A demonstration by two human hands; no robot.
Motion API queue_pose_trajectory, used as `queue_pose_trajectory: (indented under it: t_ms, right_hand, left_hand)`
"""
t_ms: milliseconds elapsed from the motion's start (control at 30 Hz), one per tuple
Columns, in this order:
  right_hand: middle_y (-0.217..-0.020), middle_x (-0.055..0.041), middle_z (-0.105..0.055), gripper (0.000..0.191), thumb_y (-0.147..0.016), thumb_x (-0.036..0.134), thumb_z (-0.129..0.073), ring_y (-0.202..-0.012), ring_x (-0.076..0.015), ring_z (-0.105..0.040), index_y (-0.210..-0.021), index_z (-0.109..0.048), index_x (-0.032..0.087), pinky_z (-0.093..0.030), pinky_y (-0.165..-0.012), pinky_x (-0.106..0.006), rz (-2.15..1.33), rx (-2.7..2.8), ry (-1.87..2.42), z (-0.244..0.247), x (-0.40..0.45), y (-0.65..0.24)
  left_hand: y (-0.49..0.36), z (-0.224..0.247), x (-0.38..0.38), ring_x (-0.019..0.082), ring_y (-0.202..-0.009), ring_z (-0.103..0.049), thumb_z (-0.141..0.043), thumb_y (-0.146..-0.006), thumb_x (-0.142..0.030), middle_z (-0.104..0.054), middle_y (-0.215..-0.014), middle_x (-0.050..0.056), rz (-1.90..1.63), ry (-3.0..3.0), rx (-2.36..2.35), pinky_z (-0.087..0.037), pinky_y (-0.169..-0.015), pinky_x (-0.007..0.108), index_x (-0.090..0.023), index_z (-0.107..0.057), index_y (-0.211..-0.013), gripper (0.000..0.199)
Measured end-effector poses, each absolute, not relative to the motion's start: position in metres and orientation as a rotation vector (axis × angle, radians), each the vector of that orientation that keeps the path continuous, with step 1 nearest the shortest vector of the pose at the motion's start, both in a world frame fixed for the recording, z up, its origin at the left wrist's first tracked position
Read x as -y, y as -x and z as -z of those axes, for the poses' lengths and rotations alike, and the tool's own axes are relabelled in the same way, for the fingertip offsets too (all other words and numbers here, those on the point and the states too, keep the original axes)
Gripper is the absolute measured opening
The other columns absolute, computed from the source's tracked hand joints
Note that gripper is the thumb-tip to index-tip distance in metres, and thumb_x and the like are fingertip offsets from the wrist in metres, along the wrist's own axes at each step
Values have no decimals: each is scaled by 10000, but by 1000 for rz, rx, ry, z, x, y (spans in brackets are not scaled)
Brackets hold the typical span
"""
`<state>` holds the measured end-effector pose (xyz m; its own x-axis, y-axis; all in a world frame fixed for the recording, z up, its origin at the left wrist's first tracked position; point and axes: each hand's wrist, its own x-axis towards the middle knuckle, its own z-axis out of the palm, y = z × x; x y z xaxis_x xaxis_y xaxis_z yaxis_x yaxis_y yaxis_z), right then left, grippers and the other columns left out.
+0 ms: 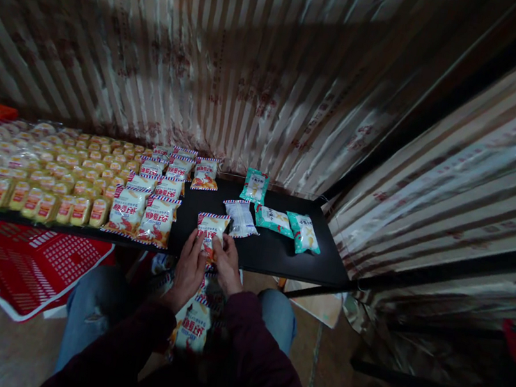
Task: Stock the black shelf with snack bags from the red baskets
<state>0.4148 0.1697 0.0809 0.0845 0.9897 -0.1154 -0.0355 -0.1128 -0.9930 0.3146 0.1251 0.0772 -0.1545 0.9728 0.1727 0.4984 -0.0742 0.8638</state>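
Observation:
Both my hands are on one snack bag [210,225], white with red lettering and a striped top edge, at the front edge of the black shelf [272,257]. My left hand [189,267] grips its left side, and my right hand [227,263] has its fingers closed on the right side. Just behind lies a pale snack bag [241,218], turned so that its lettering is hard to read. Matching red-lettered bags stand in rows to the left, the nearest being one snack bag [157,220]. More such bags, one snack bag [194,325] among them, lie below between my knees.
Several teal snack bags, including one teal bag [304,233], lie on the shelf's right part. Rows of wrapped yellow cakes [46,206] fill the left. Under the shelf sits a red basket [41,264]. Striped sheeting [237,74] hangs behind; a black post [425,115] rises at right.

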Motion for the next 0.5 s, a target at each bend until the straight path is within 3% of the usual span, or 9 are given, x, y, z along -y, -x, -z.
queue_pose_trajectory:
  t_ms: [133, 300, 500]
  right_hand:
    - [-1214, -78, -625, 520, -814, 532, -541, -1084, -197, -601, -1217, -535, 203, -501, -912, -305, -1286, 1037, 1248, -100, -157, -412]
    - [-1415, -88, -482, 585, -886, 570, -388, -1335, -193, -413, -1311, -509, 186, -353, -1097, -363, -1248, 1036, 1298, -105, -137, -405]
    - [-1390, -65, -512, 624, -936, 603, -218, -1379, -173, -348, -1360, -485, 232, -288, -1139, -420, -1224, 1140, 1323, -97, -119, -396]
  left_hand:
    - [-323, -84, -117, 233, -1434, -229, -401, -910, -437, -265, -1544, 138, -1166, -1385, -1558, -214, -1170, 414, -145, -308, -1442, 613]
    - [-326, -97, -115, 227, -1360, -382, -466, -877, -467, -411, -1464, 152, -1178, -1065, -1392, -313, -1120, 370, -133, -241, -1458, 707]
    - [-317, -97, -115, 218, -1160, -576, -508, -837, -395, -603, -1276, 113, -1236, -956, -1289, -442, -1010, 353, -149, -421, -1359, 584]
